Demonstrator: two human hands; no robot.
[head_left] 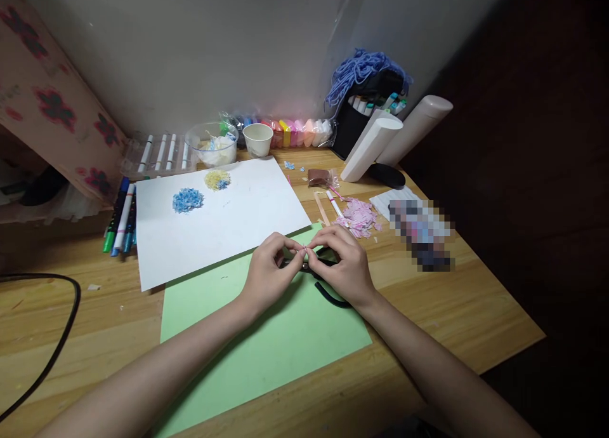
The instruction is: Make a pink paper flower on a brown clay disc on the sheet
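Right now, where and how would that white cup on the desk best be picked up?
Probably take the white cup by its outer wall just below the rim, the grip coming from the near side, over the white sheet. The cup stands upright and widens toward its mouth; the clear bowl sits close on its left, and bagged coloured packets lie behind and to its right.

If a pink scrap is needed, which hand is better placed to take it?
Probably the right hand: the pink scraps lie just beyond it, while the left hand is farther away. Both seem to pinch a tiny piece.
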